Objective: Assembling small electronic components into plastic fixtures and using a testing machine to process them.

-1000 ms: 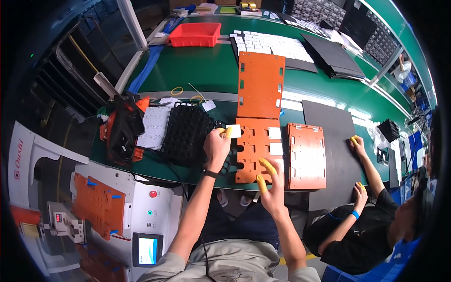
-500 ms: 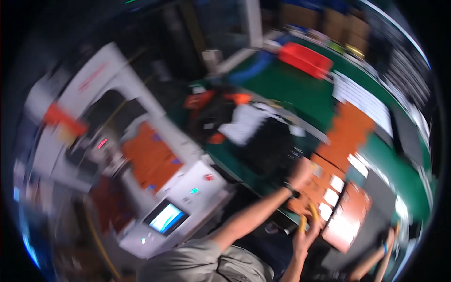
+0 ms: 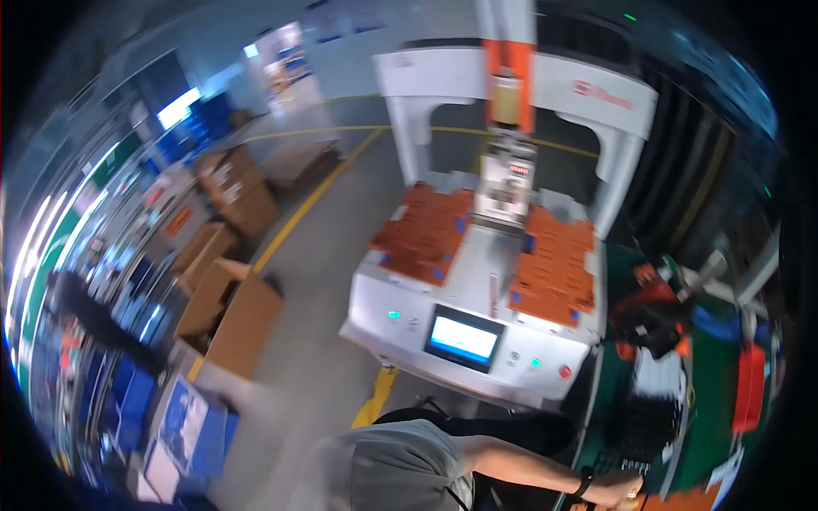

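My left hand (image 3: 615,490), with a dark band on its wrist, reaches to the lower right edge of the view. Its fingers are blurred and partly cut off, so what they hold, if anything, cannot be made out. Beneath and beside it lies an orange board (image 3: 682,501) on the green bench. A stack of black parts (image 3: 643,426) sits just beyond the hand. My right hand is out of the picture.
A white gantry machine (image 3: 477,362) with a lit screen carries two orange pallets (image 3: 426,232). Cardboard boxes (image 3: 232,315) stand on the floor at left. A red bin (image 3: 749,387) sits on the green bench at right.
The view has swung left, bringing the machine to the middle and the boxes into sight. The right hand, the copper-coloured plate and the other person's hands have left the picture.
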Motion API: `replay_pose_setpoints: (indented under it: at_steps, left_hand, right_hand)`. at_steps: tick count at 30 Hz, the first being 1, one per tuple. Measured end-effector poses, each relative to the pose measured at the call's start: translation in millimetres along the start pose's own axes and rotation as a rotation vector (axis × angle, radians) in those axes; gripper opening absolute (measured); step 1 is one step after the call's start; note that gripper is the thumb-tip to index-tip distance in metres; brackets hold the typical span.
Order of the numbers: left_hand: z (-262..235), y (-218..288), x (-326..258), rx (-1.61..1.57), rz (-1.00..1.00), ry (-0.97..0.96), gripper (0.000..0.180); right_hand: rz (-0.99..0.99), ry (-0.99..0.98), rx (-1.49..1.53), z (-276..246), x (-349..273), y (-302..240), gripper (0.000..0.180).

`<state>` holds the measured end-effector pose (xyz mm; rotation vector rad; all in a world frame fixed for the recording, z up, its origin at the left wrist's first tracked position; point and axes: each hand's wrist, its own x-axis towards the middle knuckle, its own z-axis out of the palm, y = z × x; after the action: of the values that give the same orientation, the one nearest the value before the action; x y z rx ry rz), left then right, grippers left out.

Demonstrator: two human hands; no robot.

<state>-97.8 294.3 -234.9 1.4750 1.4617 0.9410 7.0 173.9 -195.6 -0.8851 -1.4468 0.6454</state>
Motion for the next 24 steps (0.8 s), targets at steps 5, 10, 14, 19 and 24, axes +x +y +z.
replay_pose_setpoints:
  at_steps: [5, 10, 14, 19, 24]
  left_hand:
    - [-127.4, -111.3, -95.2, 0.069, -0.202, 0.579, 0.048]
    - [-168.0, -75.1, -203.9, 0.119, -0.115, 0.687, 0.047]
    - [-220.6, -119.1, -273.1, 0.191, -0.185, 0.976, 0.046]
    - [-205.2, -85.0, -301.9, 0.217, -0.036, 0.921, 0.046]
    - [-195.4, -72.2, -324.6, 0.248, 0.08, 0.911, 0.045]
  right_hand:
    - [-0.107, -0.459, 0.329, 106.2, -22.1, -33.4, 0.054]
    - [-0.145, -0.549, 0.379, 136.2, -22.2, -55.1, 0.056]
    - [-0.172, -0.818, 0.569, 173.1, -55.5, -100.5, 0.058]
    - [-0.198, -0.793, 0.487, 177.0, -36.1, -99.3, 0.06]
    - [-0.22, -0.813, 0.44, 178.2, -25.9, -101.8, 0.062]
